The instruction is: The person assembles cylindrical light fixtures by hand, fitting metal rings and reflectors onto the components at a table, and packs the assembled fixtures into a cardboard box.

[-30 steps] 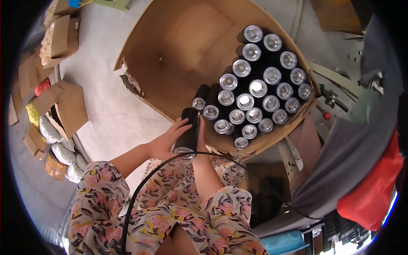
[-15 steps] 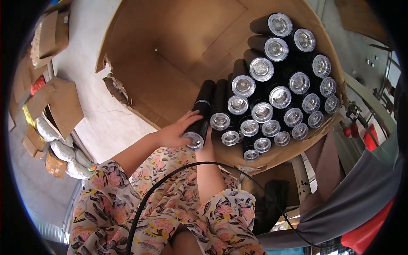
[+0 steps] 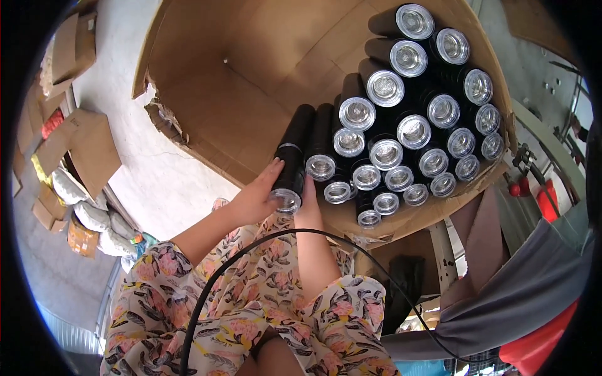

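A black cylinder with a clear, round end piece (image 3: 293, 141) leans at the near left edge of a large cardboard box, its clear end toward me. My left hand (image 3: 256, 197) is closed round its left side near that end. On the other side my right hand (image 3: 308, 199) grips it too, with its fingers partly hidden behind the cylinder. Many similar black cylinders are stacked on their sides in the box, their clear ends (image 3: 385, 153) facing me. One cylinder (image 3: 321, 167) lies just right of the held one.
The cardboard box (image 3: 188, 81) has a torn left edge (image 3: 166, 116). A black cable (image 3: 251, 242) arcs across in front of my body. Grey cloth (image 3: 520, 294) and red cloth (image 3: 542, 341) hang at right. More cartons (image 3: 94, 147) and wrapped bags (image 3: 94, 216) sit along the left.
The view has shifted a little, so the box and stack appear slightly higher. Both hands stay on the same black cylinder, which has barely moved against the stack.
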A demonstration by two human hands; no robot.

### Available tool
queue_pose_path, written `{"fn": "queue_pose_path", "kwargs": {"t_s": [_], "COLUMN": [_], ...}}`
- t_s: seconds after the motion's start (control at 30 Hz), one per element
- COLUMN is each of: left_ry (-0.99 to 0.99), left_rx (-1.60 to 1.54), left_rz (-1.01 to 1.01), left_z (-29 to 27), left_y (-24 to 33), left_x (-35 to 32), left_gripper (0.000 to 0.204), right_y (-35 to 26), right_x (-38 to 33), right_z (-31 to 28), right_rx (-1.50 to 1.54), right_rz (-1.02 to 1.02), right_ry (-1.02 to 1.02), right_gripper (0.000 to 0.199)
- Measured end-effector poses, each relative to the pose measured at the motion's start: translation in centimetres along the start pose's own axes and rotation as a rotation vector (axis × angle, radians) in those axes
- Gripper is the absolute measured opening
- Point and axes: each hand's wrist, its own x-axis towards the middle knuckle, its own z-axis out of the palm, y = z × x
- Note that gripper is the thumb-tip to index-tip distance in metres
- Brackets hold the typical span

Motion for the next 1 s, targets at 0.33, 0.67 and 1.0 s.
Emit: {"fn": "queue_pose_path", "kwargs": {"t_s": [0.33, 0.67, 1.0], "left_ry": [0.149, 0.248, 0.174], "left_rx": [0.089, 0.282, 0.21], "left_rz": [0.031, -0.009, -0.117], "left_z": [-0.6, -0.7, -0.4], "left_y": [-0.1, 2.2, 4.4], "left_x": [0.3, -0.6, -2.3], "left_gripper": [0.069, 0.057, 0.054], "right_y": [-0.4, 0.1, 0.3], "right_x": [1.8, -1.0, -3.6], "right_z": [0.2, 1.4, 0.3], "right_rx": [0.162, 0.29, 0.363], "right_rz": [0.176, 0.323, 0.352], "right_ry": [0.093, 0.158, -0.004], "right_gripper": [0.047, 0.055, 0.052]}}
